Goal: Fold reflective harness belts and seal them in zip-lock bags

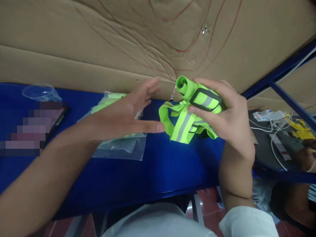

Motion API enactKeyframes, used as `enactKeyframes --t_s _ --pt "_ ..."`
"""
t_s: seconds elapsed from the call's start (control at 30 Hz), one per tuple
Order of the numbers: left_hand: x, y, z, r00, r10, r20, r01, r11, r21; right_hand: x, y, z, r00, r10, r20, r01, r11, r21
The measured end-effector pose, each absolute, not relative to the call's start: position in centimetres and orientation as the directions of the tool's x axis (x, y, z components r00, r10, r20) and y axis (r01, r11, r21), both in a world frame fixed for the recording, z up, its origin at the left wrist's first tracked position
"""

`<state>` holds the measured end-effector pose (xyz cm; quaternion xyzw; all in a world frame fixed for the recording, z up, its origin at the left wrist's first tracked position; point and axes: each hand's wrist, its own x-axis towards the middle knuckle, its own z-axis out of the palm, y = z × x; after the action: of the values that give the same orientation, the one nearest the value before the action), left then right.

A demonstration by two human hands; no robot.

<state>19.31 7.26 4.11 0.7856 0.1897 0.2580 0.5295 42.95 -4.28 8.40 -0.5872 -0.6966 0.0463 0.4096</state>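
Left forearm, near left | left hand: thumb spread from fingers, nothing held | right hand, right: thumb and fingers pinching rolled neon-yellow reflective strap over blue table | slackened thumb could let roll uncoil | far: brown paper-covered panel

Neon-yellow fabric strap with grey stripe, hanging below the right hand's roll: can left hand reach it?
Probably yes: the left hand is open and empty, its thumb close to the neon-yellow strap, nothing visible between.
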Motion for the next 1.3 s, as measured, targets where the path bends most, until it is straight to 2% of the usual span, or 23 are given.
enactKeyframes --t_s 0.07,0.13,0.23,0.3,0.4,0.5,0.57,0.7,0.8,0.9,1.03,1.17,1.3 --pt "19.5 6.3 4.6 0.748 0.595 0.293 -0.053 -0.386 0.921 42.1 -4.7 8.6 0.036 0.853 0.520 0.796 0.290 -0.532" --pt "20.1 5.3 4.5 0.743 0.582 0.330 -0.036 -0.458 0.888 41.1 -5.1 8.7 0.022 0.858 0.513 0.808 0.287 -0.515" --pt "21.2 4.3 3.6 0.789 0.550 0.273 0.055 -0.506 0.861 39.8 -5.7 8.8 -0.043 0.861 0.507 0.817 0.322 -0.478" --pt "22.0 3.8 2.6 0.832 0.506 0.229 0.009 -0.425 0.905 39.2 -5.9 8.7 -0.063 0.853 0.519 0.818 0.342 -0.463" --pt "23.0 3.3 0.9 0.868 0.472 0.155 -0.059 -0.212 0.975 38.9 -5.8 8.2 -0.022 0.834 0.552 0.809 0.339 -0.480" --pt "23.5 3.1 -0.2 0.896 0.443 0.030 -0.029 -0.009 1.000 39.0 -5.2 7.5 0.023 0.805 0.593 0.778 0.358 -0.516" --pt "23.4 3.3 -0.5 0.913 0.408 0.006 -0.022 0.034 0.999 39.2 -4.7 7.0 0.054 0.813 0.579 0.733 0.362 -0.576" --pt "23.1 4.5 -0.8 0.923 0.384 0.003 0.017 -0.048 0.999 39.8 -3.6 6.4 0.121 0.891 0.437 0.617 0.278 -0.737" --pt "23.4 5.1 -1.6 0.895 0.446 0.007 0.034 -0.085 0.996 40.7 -2.9 5.9 0.151 0.933 0.327 0.509 0.210 -0.835" --pt "23.9 5.1 -2.1 0.852 0.515 0.097 -0.015 -0.161 0.987 41.5 -2.3 5.4 0.184 0.956 0.227 0.383 0.143 -0.913" --pt "23.9 5.0 -2.1 0.817 0.553 0.164 -0.011 -0.270 0.963 42.3 -2.0 5.2 0.162 0.983 0.085 0.237 0.045 -0.970" --pt "23.6 5.5 -2.0 0.892 0.433 0.126 -0.030 -0.223 0.974 43.0 -1.6 5.3 0.047 0.996 -0.078 0.171 -0.085 -0.982" --pt "23.4 6.1 -2.0 0.918 0.368 0.147 -0.044 -0.274 0.961 43.3 -0.7 4.5 -0.036 0.991 -0.128 0.095 -0.124 -0.988"
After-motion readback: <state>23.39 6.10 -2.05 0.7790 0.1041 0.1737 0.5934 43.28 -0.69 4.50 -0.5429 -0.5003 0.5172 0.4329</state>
